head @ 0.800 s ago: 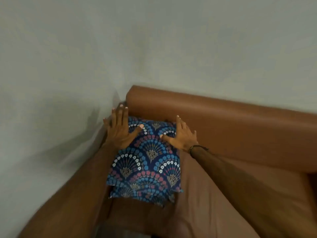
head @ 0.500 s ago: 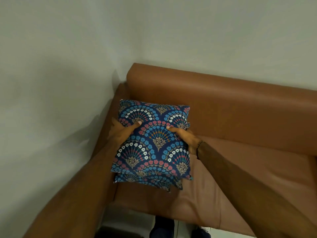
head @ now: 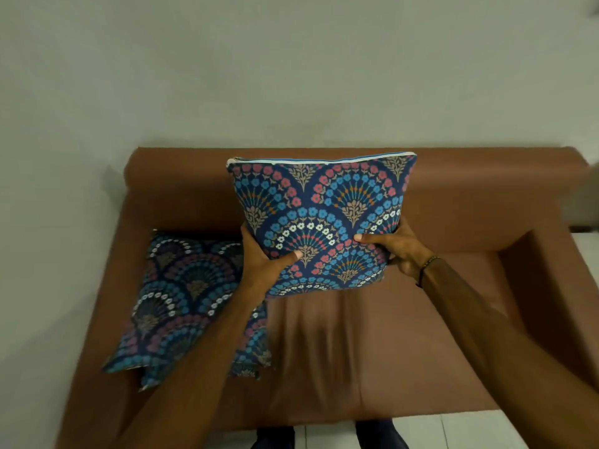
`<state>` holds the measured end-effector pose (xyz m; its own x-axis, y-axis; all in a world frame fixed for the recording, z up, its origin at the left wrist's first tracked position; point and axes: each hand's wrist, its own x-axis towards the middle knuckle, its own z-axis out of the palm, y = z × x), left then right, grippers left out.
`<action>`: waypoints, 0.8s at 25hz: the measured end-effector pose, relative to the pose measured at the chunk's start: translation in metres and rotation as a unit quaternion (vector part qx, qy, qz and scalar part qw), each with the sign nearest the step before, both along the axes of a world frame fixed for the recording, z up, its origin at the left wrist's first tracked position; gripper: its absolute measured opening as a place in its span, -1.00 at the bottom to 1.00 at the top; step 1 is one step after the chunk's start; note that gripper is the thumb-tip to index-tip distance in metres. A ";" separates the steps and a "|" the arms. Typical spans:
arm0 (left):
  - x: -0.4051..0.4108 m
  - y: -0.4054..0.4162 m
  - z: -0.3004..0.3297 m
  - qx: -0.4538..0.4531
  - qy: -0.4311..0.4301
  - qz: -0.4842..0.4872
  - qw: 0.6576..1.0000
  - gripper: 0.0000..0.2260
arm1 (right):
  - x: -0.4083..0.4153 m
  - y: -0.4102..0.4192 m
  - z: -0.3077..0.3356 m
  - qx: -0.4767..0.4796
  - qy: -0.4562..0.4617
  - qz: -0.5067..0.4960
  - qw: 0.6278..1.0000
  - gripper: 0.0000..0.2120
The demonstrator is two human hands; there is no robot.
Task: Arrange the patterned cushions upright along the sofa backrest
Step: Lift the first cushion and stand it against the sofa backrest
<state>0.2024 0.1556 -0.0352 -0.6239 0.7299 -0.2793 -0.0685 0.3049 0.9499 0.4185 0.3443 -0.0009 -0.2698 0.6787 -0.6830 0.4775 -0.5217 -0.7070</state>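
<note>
I hold a blue cushion [head: 324,218] with a fan-and-flower pattern upright in the air, in front of the middle of the brown sofa backrest [head: 486,186]. My left hand [head: 264,257] grips its lower left edge and my right hand [head: 397,246] grips its lower right edge. Its white zip edge points up. A second cushion of the same pattern [head: 181,299] lies flat on the left of the seat, with another cushion's corners showing beneath it; my left forearm crosses over them.
The sofa seat [head: 372,351] stretches to the right armrest [head: 547,286]. A plain grey wall [head: 291,69] rises behind the backrest and along the left. White floor tiles [head: 453,429] and my dark shoes show at the bottom edge.
The top cushion has been lifted off the stack in the left corner, carried right and turned upright. The view has swung to the middle of the sofa.
</note>
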 end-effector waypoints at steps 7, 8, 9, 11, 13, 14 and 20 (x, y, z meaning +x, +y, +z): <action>0.183 0.144 -0.068 -0.030 0.058 -0.045 0.997 0.04 | 0.186 0.128 -0.064 0.025 -0.006 -0.060 0.998 -0.12; 0.211 0.163 -0.079 -0.028 0.066 -0.052 0.996 0.03 | 0.214 0.145 -0.076 0.027 -0.011 -0.068 0.997 -0.11; 0.241 0.185 -0.091 -0.029 0.072 -0.061 0.995 0.02 | 0.246 0.161 -0.089 0.028 -0.016 -0.082 0.996 -0.10; 0.291 0.222 -0.112 -0.027 0.072 -0.082 0.994 0.01 | 0.300 0.188 -0.111 0.036 -0.017 -0.110 0.993 -0.06; 0.334 0.253 -0.129 -0.026 0.069 -0.086 0.994 0.03 | 0.344 0.212 -0.127 0.053 0.002 -0.140 0.989 0.00; 0.352 0.267 -0.135 -0.026 0.073 -0.088 0.993 0.04 | 0.364 0.224 -0.134 0.064 0.008 -0.148 0.987 0.04; 0.431 0.342 -0.202 -0.030 0.097 -0.129 0.987 0.10 | 0.447 0.290 -0.197 0.104 0.018 -0.160 0.981 -0.01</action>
